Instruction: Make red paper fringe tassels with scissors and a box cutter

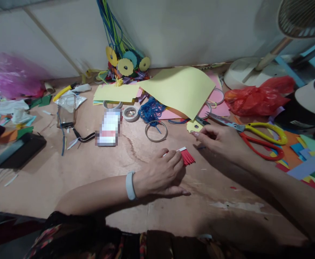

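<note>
My left hand (163, 171) lies palm down on the table with its fingers together and its thumb stretched apart. Under its fingers is a piece of red fringed paper (188, 157) with a white strip along the top; the rest of it is hidden. My right hand (214, 140) is closed in a pinch, the fingertips at the lower edge of a yellow scalloped paper disc (192, 126) with a hole. Whether they grip the disc or some small piece cannot be made out. Close to that hand lie large scissors (265, 127) with yellow and red handles.
Yellow paper sheets (179, 88) lie behind my hands, near blue string (150, 109), a tape roll (131, 113) and a thin ring (156, 131). A phone (109, 127) and a black box (19, 151) are at left. A red bag (257, 95) and fan base (240, 73) stand at right.
</note>
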Demonstrator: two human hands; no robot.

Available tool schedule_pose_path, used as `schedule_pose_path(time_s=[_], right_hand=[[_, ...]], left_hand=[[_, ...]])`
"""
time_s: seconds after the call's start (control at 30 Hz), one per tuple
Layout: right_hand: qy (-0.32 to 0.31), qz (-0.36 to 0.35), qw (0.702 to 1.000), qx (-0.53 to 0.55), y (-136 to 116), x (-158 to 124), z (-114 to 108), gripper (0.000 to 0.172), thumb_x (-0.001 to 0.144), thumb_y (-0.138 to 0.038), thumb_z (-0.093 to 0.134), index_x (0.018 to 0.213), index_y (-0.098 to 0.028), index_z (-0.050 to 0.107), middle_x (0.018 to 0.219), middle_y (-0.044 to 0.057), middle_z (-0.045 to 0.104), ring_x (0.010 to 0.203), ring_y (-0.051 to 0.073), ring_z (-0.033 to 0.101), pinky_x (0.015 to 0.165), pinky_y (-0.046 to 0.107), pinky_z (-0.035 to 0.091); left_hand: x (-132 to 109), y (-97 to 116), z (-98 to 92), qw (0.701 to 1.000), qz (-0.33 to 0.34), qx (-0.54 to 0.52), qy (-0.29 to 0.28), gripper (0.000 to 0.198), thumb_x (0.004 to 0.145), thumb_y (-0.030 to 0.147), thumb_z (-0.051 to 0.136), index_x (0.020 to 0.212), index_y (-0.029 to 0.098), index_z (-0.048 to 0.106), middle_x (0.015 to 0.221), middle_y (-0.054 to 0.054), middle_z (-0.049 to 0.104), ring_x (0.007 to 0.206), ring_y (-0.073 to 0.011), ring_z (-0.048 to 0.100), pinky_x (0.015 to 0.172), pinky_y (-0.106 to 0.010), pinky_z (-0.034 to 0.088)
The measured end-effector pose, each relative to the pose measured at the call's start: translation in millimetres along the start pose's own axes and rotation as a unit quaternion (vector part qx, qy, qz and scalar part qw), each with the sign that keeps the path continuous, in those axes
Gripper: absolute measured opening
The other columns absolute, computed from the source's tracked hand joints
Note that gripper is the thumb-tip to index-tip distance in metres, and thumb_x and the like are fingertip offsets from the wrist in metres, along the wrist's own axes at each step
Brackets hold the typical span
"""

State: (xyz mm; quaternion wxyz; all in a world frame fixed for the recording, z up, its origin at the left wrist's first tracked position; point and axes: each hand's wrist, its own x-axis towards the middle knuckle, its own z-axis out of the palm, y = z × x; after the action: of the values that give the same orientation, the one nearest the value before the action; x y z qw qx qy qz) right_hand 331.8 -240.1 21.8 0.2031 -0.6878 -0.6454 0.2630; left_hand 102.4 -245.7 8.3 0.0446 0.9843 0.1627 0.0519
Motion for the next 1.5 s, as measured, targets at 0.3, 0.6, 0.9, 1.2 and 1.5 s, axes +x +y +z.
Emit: schedule_pose_path(time_s=[0.3, 0.6, 0.9, 1.2, 1.5], right_hand=[[-0.039, -0.065, 0.977, -0.202, 8, -6, 31, 0.048, 0.091, -0.062, 0.049, 0.069, -0.02, 0.056, 0.067, 0.004, 0.063, 0.06, 0.017, 0.052, 0.055, 0.028, 0.024], [-0.063, -0.057, 0.957, -0.276, 7, -3, 28, 0.042, 0.097, -0.053, 0.045, 0.08, -0.02, 0.064, 0.076, 0.007, 0.068, 0.072, 0.021, 0.058, 0.056, 0.029, 0.022], [-0.082, -0.046, 0.962, -0.255, 5, -1, 27, 0.042, 0.098, -0.051, 0.044, 0.082, -0.02, 0.067, 0.083, 0.007, 0.071, 0.078, 0.021, 0.06, 0.058, 0.029, 0.025], [-0.072, -0.07, 0.974, -0.205, 8, -8, 23, 0.041, 0.1, -0.046, 0.04, 0.084, -0.018, 0.066, 0.084, 0.007, 0.07, 0.076, 0.019, 0.059, 0.059, 0.029, 0.027], [0.105, -0.107, 0.965, -0.217, 34, 9, -22, 0.034, 0.09, -0.038, 0.05, 0.107, -0.012, 0.065, 0.109, 0.018, 0.066, 0.104, 0.032, 0.057, 0.084, 0.04, 0.042]], left_hand=[[-3, 0, 3.1, 1.0, 0.002, 0.016, 0.005, 0.087, 0.089, 0.078, 0.026, 0.123, 0.004, 0.055, 0.128, -0.021, 0.057, 0.109, -0.0316, 0.054, 0.097, -0.043, 0.038], [-3, -3, -2.8, 1.0, 0.0, -0.012, -0.005, 0.084, 0.089, 0.077, 0.028, 0.125, 0.006, 0.053, 0.129, -0.02, 0.058, 0.107, -0.0313, 0.055, 0.096, -0.044, 0.038], [-1, -5, -3.3, 0.999, -0.011, -0.037, -0.006, 0.088, 0.087, 0.08, 0.027, 0.129, 0.007, 0.05, 0.127, -0.019, 0.06, 0.105, -0.031, 0.056, 0.095, -0.044, 0.038], [-3, -8, -6.2, 0.998, -0.015, -0.062, 0.026, 0.086, 0.087, 0.079, 0.035, 0.135, 0.009, 0.046, 0.126, -0.018, 0.063, 0.113, -0.0303, 0.055, 0.11, -0.048, 0.031], [-8, -29, -26.5, 0.993, -0.061, -0.023, 0.095, 0.069, 0.092, 0.07, 0.041, 0.131, 0.014, 0.054, 0.135, -0.016, 0.06, 0.125, -0.0294, 0.051, 0.111, -0.049, 0.032]])
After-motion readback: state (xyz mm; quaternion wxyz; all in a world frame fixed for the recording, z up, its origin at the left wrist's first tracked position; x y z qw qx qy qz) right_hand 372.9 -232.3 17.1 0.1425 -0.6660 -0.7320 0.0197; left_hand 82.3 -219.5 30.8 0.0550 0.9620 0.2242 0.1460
